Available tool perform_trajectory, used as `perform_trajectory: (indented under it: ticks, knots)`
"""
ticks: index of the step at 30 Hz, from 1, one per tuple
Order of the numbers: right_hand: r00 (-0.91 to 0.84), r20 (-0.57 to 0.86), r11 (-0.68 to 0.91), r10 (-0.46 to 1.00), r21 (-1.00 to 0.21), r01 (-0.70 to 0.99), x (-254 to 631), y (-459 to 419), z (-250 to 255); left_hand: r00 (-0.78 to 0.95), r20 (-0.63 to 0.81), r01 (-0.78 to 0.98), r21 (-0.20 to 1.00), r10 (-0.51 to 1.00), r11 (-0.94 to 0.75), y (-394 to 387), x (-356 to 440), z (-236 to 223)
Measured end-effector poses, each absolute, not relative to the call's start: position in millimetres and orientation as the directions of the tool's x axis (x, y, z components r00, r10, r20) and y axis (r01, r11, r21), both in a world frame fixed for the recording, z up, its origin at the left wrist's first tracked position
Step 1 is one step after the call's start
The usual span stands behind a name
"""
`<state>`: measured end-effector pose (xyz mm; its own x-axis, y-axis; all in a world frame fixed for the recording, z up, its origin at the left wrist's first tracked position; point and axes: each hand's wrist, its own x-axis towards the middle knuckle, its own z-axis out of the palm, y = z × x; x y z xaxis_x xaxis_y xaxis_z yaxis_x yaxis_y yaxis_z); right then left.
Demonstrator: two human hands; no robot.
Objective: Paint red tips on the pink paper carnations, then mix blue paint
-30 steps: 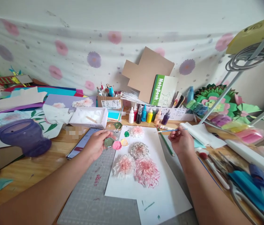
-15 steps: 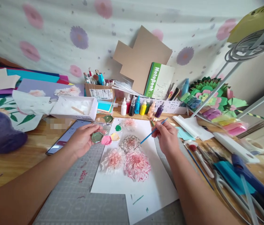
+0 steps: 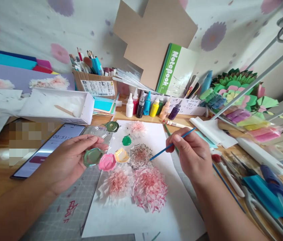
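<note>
My left hand (image 3: 77, 159) grips the edge of a clear paint palette (image 3: 108, 135) whose wells hold dark green, bright green, pink and yellow paint. In my right hand (image 3: 190, 150) is a thin blue paintbrush (image 3: 172, 144), pinched between thumb and fingers. Its tip touches or nearly touches the right edge of a paper flower with dark-tipped petals (image 3: 141, 155). Below that lie a pink-edged paper flower (image 3: 150, 187) and a pale pink-centred one (image 3: 117, 184). A smaller pale flower (image 3: 136, 128) sits above. All rest on a white paper sheet (image 3: 179, 201).
Several paint bottles (image 3: 154, 107) stand in a row behind the sheet. A phone (image 3: 48, 147) and a white box (image 3: 56, 105) are on the left. Scissors (image 3: 259, 207), brushes and a blue glue gun (image 3: 277, 187) crowd the right side. Beneath lies a grey cutting mat (image 3: 63, 201).
The view has come closer to the table. Both hands keep their hold on palette and brush, and the brush tip stays by the dark-tipped flower's right edge.
</note>
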<state>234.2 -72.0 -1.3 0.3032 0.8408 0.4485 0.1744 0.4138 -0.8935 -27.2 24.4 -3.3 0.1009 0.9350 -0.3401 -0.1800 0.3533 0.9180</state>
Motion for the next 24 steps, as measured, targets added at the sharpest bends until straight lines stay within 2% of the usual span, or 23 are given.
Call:
perform_trajectory:
  ticks: [11,16,24]
  knots:
    - [0.247,0.544,0.45,0.802,-0.822,0.349,233.3,-73.1,3.4,0.128,-0.355,-0.191,0.908,0.926,0.374,26.5,-28.7,-9.0]
    - [0.342,0.561,0.494,0.754,-0.827,0.268,239.3,-75.7,3.8,0.157,-0.348,-0.206,0.904,0.924,0.375,24.0,-30.1,-8.7]
    - [0.552,0.473,0.534,0.687,-0.844,0.059,240.2,-64.0,4.1,0.205,-0.333,-0.223,0.9,0.921,0.375,21.7,-32.9,-10.0]
